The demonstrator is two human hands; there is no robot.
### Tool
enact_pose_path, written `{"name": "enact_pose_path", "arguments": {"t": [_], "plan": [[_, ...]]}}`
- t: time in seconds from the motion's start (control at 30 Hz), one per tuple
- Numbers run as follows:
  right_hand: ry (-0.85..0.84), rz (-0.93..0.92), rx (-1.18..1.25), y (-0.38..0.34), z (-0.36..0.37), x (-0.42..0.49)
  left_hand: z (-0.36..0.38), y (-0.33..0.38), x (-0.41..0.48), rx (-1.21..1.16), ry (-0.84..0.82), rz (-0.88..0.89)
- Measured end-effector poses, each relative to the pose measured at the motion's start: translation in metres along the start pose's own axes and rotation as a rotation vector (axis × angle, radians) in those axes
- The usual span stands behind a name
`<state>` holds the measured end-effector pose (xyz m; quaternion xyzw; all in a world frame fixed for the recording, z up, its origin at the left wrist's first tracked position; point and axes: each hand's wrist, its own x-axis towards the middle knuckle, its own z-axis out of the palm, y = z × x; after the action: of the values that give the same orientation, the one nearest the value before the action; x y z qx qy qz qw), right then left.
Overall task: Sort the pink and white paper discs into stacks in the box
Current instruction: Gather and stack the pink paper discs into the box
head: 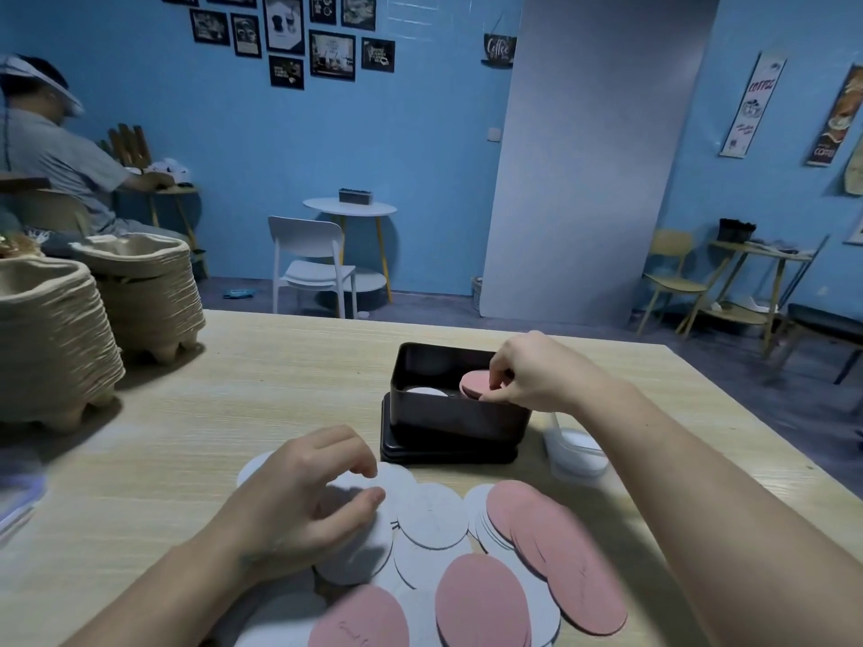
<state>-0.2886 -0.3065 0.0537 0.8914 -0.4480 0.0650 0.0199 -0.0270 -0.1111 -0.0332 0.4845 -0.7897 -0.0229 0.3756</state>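
- Wooden table (233, 389), pale grain, everything sits on it.
- Two tall stacks of brown pulp trays (51, 329) at the far left of the table, side by side.
- Loose discs spread along the near edge, overlapping: white discs (432, 516) mostly left and centre, pink discs (481, 600) mostly right and front.
- Black box (448, 417) mid-table, just beyond the loose discs, standing on what looks like its own lid (406, 452).
- Right hand (532, 371) reaches over the box's right end, thumb and fingers pinching the edge of the pink stack (474, 382), which is tilted inside the box's right half.
- Left hand (303, 497) over the loose white discs, palm down, fingers curled, thumb tip on a white disc; can't tell if it has one pinched.
- White stack (427, 392) lies low in the box's left half, beside the pink one.
- Clear plastic tub (576, 452) just right of the box, partly under the right forearm, something white inside.
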Motion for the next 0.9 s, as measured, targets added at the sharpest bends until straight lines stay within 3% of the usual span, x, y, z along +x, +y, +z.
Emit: {"name": "enact_pose_path", "arguments": {"t": [0.23,0.43,0.7,0.77,0.9], "plan": [[0.012,-0.052,0.026,-0.001,0.002,0.000,-0.001,0.000,-0.004,0.003,-0.001,-0.016],[0.150,-0.050,0.088,0.001,0.002,-0.008,-0.003,0.001,-0.005,0.018,0.000,-0.032],[0.414,-0.354,0.293,-0.034,0.007,-0.069,-0.015,0.010,-0.010,0.015,-0.009,-0.058],[0.383,-0.417,0.383,-0.049,0.016,-0.092,-0.015,0.014,-0.019,0.004,-0.001,-0.073],[0.142,-0.480,0.499,-0.078,0.034,-0.131,-0.015,0.016,-0.038,0.026,0.042,-0.106]]}}
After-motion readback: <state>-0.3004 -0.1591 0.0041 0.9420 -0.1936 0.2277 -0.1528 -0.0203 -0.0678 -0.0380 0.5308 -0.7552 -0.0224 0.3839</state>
